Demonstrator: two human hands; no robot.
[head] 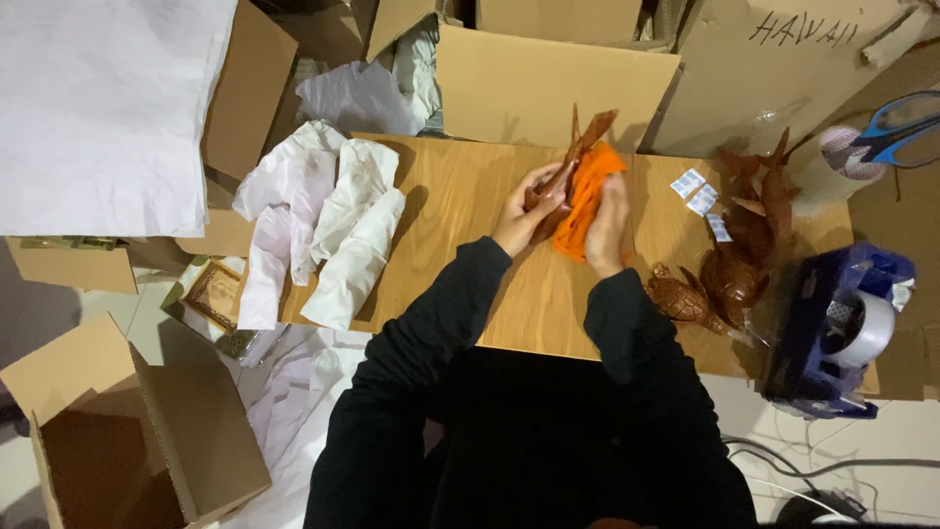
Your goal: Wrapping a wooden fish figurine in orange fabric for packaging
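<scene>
Over the wooden tabletop (460, 245), my left hand (524, 216) grips a dark red-brown carved wooden figure (578, 147) whose pointed end sticks up toward the far side. Pressed against the figure's right side is an orange cloth (587, 196), and my right hand (607, 230) is closed on that cloth. Both black sleeves reach in from the near edge. The figure's lower part is hidden by my hands and the cloth.
Carved wooden turtles (725, 274) cluster at the table's right, with small white packets (695, 191) nearby. Crumpled white paper (333, 225) lies at the left. A blue tape dispenser (842, 323), blue scissors (896, 132) and open cardboard boxes (147, 431) surround the table.
</scene>
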